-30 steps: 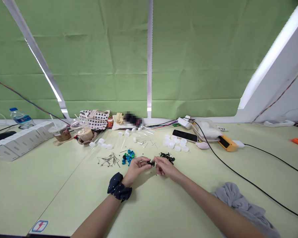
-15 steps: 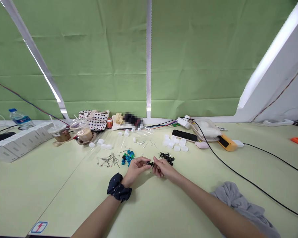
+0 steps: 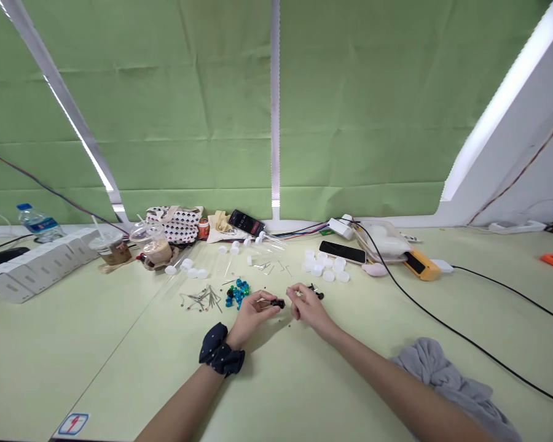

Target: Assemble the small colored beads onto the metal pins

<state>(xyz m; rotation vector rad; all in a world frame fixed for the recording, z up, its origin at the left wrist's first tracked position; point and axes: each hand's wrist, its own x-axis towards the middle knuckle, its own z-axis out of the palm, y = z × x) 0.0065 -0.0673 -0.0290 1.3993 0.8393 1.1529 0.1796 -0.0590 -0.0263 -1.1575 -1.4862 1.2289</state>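
My left hand (image 3: pixel 254 310), with a dark scrunchie (image 3: pixel 220 350) on its wrist, pinches a thin pin that carries a small black bead (image 3: pixel 277 303) at its tip. My right hand (image 3: pixel 306 306) is a little to the right of that bead, fingers curled in a pinch, and I cannot make out anything in them. It partly covers a small pile of black beads (image 3: pixel 317 292). Blue and green beads (image 3: pixel 238 291) lie just behind my left hand, with loose metal pins (image 3: pixel 203 299) to their left.
White caps (image 3: pixel 325 266) and clear tubes lie further back. Two drink cups (image 3: pixel 152 244), a patterned pouch, a phone (image 3: pixel 343 251), a yellow device (image 3: pixel 421 265) and white boxes (image 3: pixel 32 264) line the rear. A black cable (image 3: pixel 447 328) crosses the right side; grey cloth (image 3: pixel 447 379) lies near my right forearm.
My right hand has let go of the black bead and drawn slightly right and back over the black bead pile. My left hand still holds the pin with the bead.
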